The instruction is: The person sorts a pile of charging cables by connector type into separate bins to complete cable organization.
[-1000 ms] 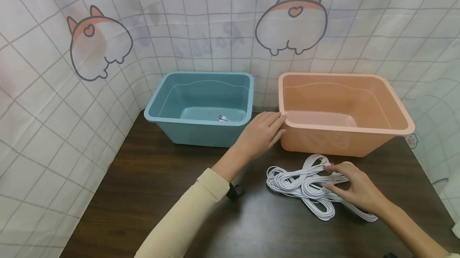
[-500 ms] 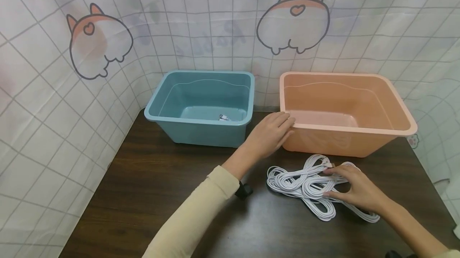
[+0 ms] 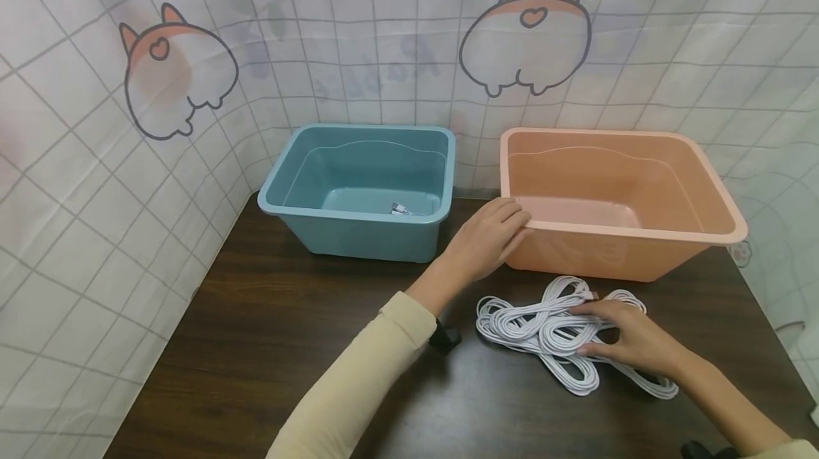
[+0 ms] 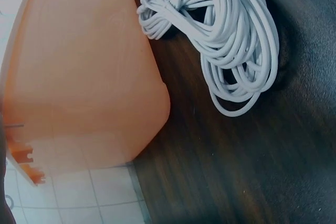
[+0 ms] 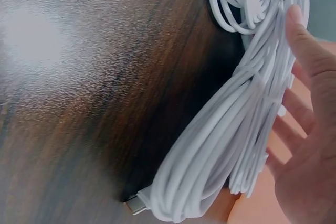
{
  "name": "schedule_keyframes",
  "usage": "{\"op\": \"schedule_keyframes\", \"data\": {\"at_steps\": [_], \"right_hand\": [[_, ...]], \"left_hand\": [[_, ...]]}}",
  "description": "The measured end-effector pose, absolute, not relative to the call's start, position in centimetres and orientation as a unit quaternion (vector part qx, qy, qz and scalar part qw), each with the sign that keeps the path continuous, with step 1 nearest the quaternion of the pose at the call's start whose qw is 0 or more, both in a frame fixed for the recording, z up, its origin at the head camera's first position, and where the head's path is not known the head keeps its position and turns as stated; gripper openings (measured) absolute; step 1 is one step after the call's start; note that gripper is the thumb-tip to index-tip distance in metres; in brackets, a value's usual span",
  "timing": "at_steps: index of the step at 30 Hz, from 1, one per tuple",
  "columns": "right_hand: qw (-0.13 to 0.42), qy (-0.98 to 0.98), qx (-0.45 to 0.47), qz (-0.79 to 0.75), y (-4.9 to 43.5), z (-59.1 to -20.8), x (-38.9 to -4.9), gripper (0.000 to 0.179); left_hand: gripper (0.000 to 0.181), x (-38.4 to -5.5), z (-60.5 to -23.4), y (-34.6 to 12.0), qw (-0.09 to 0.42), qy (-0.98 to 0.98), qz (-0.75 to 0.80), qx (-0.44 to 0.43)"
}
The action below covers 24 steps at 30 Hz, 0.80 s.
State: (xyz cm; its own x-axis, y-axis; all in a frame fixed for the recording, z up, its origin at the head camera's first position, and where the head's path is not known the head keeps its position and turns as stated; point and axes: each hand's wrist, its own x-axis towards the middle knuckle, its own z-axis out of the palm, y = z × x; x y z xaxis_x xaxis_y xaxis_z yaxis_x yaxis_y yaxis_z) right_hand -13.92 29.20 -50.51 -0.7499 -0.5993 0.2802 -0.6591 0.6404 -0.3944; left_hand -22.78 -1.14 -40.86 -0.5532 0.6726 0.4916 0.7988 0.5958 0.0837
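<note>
My left hand (image 3: 489,237) holds the left front rim of an orange plastic bin (image 3: 589,253), fingers bent over the edge and thumb along the outer wall. Coiled white cables (image 3: 557,331) lie in loops on the table before that bin. My right hand (image 3: 630,337) reaches round the coils from the right; in the right wrist view its thumb lies on one side of the bundle, and its fingers pass behind. A metal plug (image 5: 137,204) sticks out from the end of one coil. The left wrist view shows hardly any of the left hand.
A blue bin (image 3: 358,235) stands left of the orange one, with a small white cable end (image 3: 399,209) inside. Behind both hangs a white checked cloth (image 3: 358,33) with cartoon prints. Everything stands on a dark wooden table (image 3: 256,345).
My left hand has shifted right and its fingers have bent over the orange bin's rim. The right hand has closed in on the coils, which still lie on the table.
</note>
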Motion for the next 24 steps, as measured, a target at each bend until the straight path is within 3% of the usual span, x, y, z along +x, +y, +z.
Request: {"op": "schedule_keyframes", "data": {"at_steps": [10, 24], "right_hand": [[0.054, -0.89, 0.384, 0.24, 29.5, -50.9, -14.6, 0.062], [0.046, -0.908, 0.33, 0.254, 30.0, -50.5, -13.2, 0.05]], "left_hand": [[0.022, -22.9, -40.4, -1.1, 0.165, -0.876, -0.191, -0.412], [0.02, -22.8, -40.1, -0.9, 0.132, -0.883, -0.209, -0.4]]}}
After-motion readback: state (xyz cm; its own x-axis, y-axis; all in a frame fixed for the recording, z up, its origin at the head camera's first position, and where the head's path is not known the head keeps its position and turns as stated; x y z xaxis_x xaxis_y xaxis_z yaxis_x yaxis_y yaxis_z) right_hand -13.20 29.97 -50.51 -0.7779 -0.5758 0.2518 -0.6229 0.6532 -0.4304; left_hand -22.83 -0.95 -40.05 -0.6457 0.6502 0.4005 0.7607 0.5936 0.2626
